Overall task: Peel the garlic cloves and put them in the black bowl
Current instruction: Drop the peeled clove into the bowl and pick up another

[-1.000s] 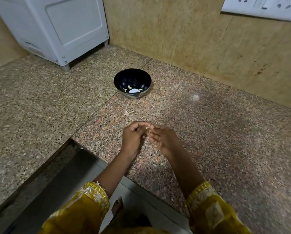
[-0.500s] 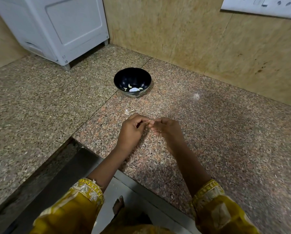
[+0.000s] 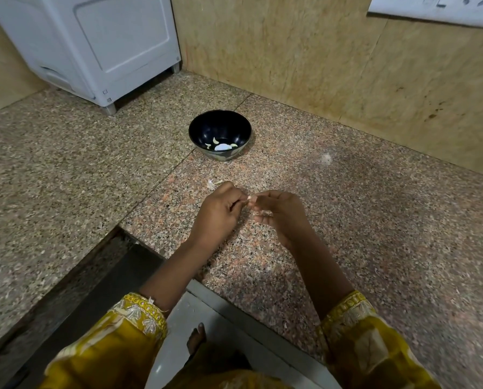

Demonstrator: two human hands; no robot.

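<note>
**Garlic clove (image 3: 249,198) pinched between two hands over the desk**

Head view: the garlic clove shows only as a small pale sliver, whitish with a faint tan edge, where the fingertips of both hands meet; most of it is hidden, so how much skin it carries cannot be told. The left hand (image 3: 217,213) is curled, with thumb and forefinger closed on the clove from the left. The right hand (image 3: 281,213) grips it from the other side with bent fingertips, its lower fingers loosely curled beneath. Both hands are above the speckled granite desk (image 3: 360,234), near its front edge.

The black bowl (image 3: 198,127) stands on the desk beyond the hands, well apart from them and close to the corner of the walls. Its inside is glossy black and its outer wall has a pale pattern. In its bottom lie a few peeled cloves (image 3: 223,146), white and crescent-shaped, gathered towards the near side.

A scrap of papery skin (image 3: 212,183) lies on the desk just beyond the left hand. A white appliance (image 3: 108,46) stands at the back left, and a white switch plate (image 3: 436,7) is on the wall at upper right. Yellow embroidered sleeves (image 3: 128,327) cover both forearms.
</note>
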